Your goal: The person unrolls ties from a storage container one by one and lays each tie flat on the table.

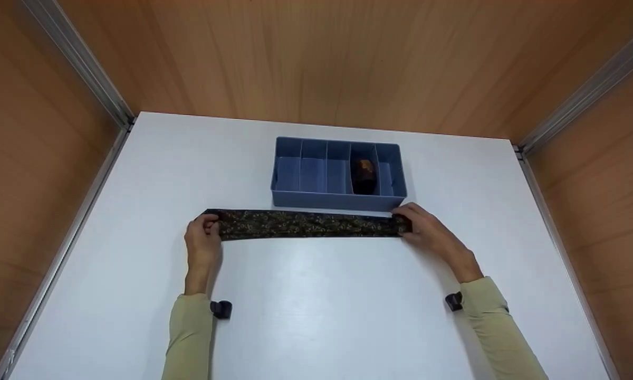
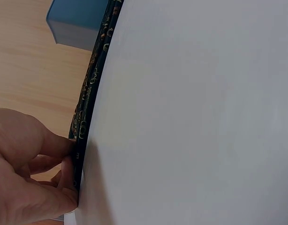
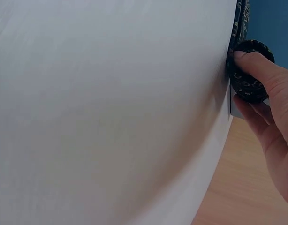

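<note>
A long, narrow strip of dark cloth with a small yellowish floral pattern lies folded across the white table. Its right end is wound into a small roll, which my right hand holds between thumb and fingers. At the opposite end, my left hand pinches the cloth's left edge. The left wrist view shows thumb and fingertips at that end of the dark cloth, which lies low along the tabletop.
Just beyond the cloth stands a blue divided box with several compartments in a row. A dark roll with an orange-brown patch sits in its second compartment from the right. Wooden panels enclose the table at the back and sides.
</note>
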Motion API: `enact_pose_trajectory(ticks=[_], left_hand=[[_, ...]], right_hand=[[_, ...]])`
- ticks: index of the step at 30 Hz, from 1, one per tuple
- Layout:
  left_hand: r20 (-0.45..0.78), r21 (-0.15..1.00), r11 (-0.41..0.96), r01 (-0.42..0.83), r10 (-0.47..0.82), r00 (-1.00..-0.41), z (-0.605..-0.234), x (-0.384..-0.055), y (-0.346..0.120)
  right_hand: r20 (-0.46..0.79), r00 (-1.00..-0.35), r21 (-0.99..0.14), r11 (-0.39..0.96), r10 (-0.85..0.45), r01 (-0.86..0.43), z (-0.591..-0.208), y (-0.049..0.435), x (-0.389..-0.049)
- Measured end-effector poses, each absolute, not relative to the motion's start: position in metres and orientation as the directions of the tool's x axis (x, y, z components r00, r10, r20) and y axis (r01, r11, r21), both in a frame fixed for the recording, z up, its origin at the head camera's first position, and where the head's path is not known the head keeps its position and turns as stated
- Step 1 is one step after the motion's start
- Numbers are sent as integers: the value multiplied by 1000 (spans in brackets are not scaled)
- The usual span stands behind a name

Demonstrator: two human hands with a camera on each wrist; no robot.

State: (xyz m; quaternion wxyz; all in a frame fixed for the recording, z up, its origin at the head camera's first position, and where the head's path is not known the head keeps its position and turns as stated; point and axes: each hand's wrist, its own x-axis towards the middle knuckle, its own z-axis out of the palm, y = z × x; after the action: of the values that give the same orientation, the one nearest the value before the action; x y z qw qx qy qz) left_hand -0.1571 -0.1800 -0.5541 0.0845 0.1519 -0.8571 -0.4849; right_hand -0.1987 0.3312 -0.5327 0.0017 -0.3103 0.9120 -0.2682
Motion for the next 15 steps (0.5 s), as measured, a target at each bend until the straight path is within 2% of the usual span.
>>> enact_pose_trajectory(ticks=[15], left_hand=[[-4,859,481,-175,-337,-942,-553,-157,-179]], right_hand=[[109,-852,-538,691,-512,-484,-530,353,-195]])
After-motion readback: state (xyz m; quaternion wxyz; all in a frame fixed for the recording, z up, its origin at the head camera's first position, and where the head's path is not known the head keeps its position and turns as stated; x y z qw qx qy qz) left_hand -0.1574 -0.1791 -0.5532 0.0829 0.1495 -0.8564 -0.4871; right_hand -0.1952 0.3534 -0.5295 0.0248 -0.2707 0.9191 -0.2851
